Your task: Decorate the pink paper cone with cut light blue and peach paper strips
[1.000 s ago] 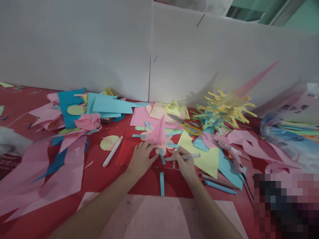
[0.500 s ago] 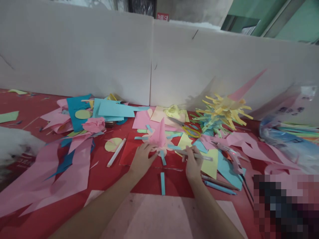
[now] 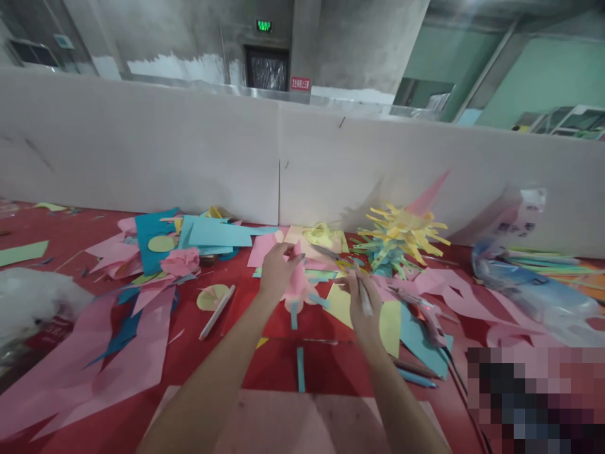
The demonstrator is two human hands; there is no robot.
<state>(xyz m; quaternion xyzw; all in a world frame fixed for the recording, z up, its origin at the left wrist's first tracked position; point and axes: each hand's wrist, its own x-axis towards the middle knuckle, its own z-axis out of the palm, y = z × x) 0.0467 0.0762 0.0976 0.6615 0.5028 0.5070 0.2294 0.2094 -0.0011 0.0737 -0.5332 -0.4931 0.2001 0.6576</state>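
Observation:
My left hand [image 3: 276, 271] pinches the upper part of a pink paper cone [image 3: 297, 277]. The cone rises from a pale pink paper flower [image 3: 292, 305] with narrow blue strips around it; one blue strip [image 3: 294, 319] points toward me. Part of the flower is hidden behind my left hand and forearm. In my right hand [image 3: 363, 321] is a pale marker [image 3: 365, 297], held to the right of the flower. A loose blue strip [image 3: 301, 369] lies on the red surface between my forearms. Yellow-handled scissors [image 3: 350, 261] rest just behind my right hand.
A yellow and blue fringed paper piece with a pink cone [image 3: 401, 230] stands back right. Right of my hand lies a pink glue gun [image 3: 428, 315] with a cord. At left are a white marker [image 3: 217, 312] and pink paper [image 3: 135, 356]. A white board [image 3: 189, 151] closes the back.
The view has tilted up. My left hand has moved from the flower's base up to the cone. The marker in my right hand has swung from lying sideways to pointing more away from me.

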